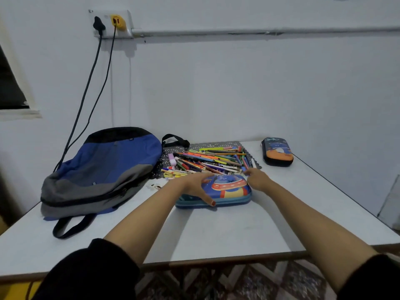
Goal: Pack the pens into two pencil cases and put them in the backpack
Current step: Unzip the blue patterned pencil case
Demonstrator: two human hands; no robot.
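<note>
Pressing on the near pencil case (pixel 229 189), your left hand (pixel 198 184) lies spread wide and flat on the lid, thumb down the near edge. The case looks closed and sits at 12 o'clock, straight in front of you. Your right hand (pixel 257 179) is at the case's 2 o'clock corner with its fingers curled in. I cannot tell if it pinches a zip pull, a pen or nothing.

Progress: nothing packed yet, as far as shown. The pens (pixel 212 160) are all loose in one heap just beyond the case at 12, on a dark patterned mat (pixel 216 145). The second pencil case (pixel 278 151) is closed and well apart at 1 o'clock. The backpack (pixel 101 169) lies flat at 10 o'clock and looks zipped.

My read: you are about to open the first case. Still left: fill both cases, close them, open the bag, load both.

Surface: white table (pixel 216 234) with a brown edge at 6.

Room: pale wall. A wall socket (pixel 111 23) sits high at 11, with two cables (pixel 86 87) dropping behind the backpack. Dark window at 9, patterned rug (pixel 238 280) below the table.
</note>
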